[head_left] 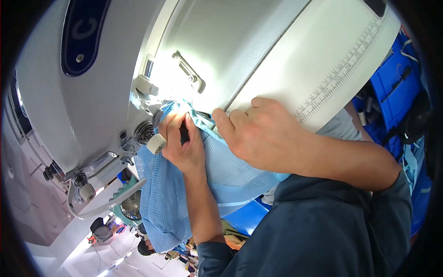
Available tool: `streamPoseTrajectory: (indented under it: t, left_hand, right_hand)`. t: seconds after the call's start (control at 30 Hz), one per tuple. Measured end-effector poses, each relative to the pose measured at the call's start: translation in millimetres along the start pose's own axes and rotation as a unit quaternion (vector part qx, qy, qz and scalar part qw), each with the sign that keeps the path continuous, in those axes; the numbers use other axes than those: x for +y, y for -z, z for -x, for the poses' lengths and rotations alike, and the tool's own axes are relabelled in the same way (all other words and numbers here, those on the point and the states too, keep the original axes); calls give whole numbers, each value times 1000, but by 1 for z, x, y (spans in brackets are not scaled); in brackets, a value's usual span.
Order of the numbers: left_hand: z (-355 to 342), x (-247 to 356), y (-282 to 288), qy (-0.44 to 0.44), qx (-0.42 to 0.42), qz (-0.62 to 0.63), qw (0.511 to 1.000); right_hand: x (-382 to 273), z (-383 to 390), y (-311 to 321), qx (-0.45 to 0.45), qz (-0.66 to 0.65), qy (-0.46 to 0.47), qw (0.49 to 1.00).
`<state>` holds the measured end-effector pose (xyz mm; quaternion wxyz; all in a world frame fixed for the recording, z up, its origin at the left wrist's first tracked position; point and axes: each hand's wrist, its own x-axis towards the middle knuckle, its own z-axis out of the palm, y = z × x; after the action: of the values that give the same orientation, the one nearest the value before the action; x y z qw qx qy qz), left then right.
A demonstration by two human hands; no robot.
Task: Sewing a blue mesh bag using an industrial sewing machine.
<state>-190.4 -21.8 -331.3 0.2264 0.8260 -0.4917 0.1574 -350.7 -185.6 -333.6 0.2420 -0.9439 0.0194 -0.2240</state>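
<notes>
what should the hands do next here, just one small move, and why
I'd probably have the right hand gently smooth the light blue strip flat: it looks creased between the two hands, while the left hand has its fingertips at the cloth beside the brightly lit part of the sewing machine. Glare hides exactly how the cloth sits there.

Sewing machine (110,92) cut off at top; mesh fabric (240,171) partly hidden by left grip (190,154).
</notes>
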Motion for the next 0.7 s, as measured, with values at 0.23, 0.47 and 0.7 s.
streamPoseTrajectory:
  t: [0.23,0.47,0.7]
  left_hand:
    - [3,0,2,6,0,-8,1000]
    - [2,-1,1,-2,2,-17,1000]
    - [-1,6,2,-1,-4,19,1000]
  right_hand:
    - [-2,-3,-1,-9,2,-11,1000]
    - [-5,-6,-5,-14,1,-19,1000]
    - [-2,-5,-13,-17,44,1,999]
